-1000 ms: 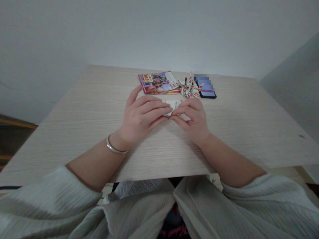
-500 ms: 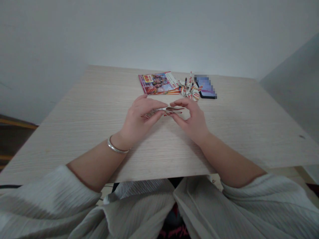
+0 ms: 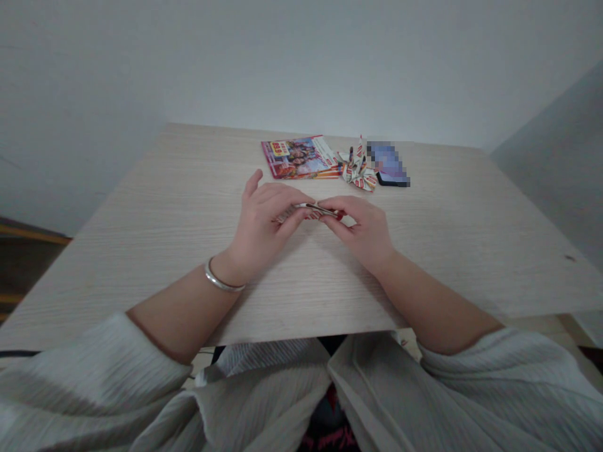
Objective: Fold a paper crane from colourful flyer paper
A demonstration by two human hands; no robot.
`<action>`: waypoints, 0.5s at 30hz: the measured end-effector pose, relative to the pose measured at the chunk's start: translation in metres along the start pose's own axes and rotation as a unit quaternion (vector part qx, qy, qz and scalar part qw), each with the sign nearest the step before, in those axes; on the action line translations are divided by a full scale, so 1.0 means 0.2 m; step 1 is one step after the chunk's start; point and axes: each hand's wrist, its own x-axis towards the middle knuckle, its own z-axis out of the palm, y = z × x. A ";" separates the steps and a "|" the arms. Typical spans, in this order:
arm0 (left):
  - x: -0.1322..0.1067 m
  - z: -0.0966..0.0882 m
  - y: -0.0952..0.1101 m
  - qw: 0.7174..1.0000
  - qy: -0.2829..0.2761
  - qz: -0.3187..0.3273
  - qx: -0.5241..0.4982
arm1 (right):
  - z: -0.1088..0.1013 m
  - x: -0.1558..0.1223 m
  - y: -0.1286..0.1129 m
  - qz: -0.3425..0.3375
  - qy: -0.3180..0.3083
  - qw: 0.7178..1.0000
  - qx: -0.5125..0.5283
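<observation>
Both of my hands meet over the middle of the pale wooden table (image 3: 141, 213). My left hand (image 3: 264, 220), with a silver bangle on the wrist, pinches the left end of a small folded paper piece (image 3: 316, 209) with red print. My right hand (image 3: 363, 227) pinches its right end, fingers curled. The paper is seen almost edge-on, held just above the tabletop, and most of it is hidden by my fingers.
At the far side of the table lie a colourful printed leaflet (image 3: 298, 157), a finished folded paper crane (image 3: 358, 169) with red stripes, and a dark phone (image 3: 392, 169) to its right. A grey wall stands behind the table.
The folded paper has turned from showing its white face to lying nearly edge-on between my fingers. My left thumb has lifted and both hands have closed in on it.
</observation>
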 end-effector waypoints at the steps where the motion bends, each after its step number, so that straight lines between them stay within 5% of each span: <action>1: 0.00 0.00 0.00 1.000 0.003 -0.001 0.003 | 0.00 0.00 0.00 -0.005 0.000 1.000 0.001; 10: -0.01 0.01 0.01 0.997 0.061 -0.036 -0.038 | 0.02 -0.02 0.04 0.065 0.037 0.996 0.053; 15: 0.01 0.07 -0.03 0.963 0.176 -0.097 -0.179 | 0.05 -0.03 0.08 0.133 0.029 0.981 0.136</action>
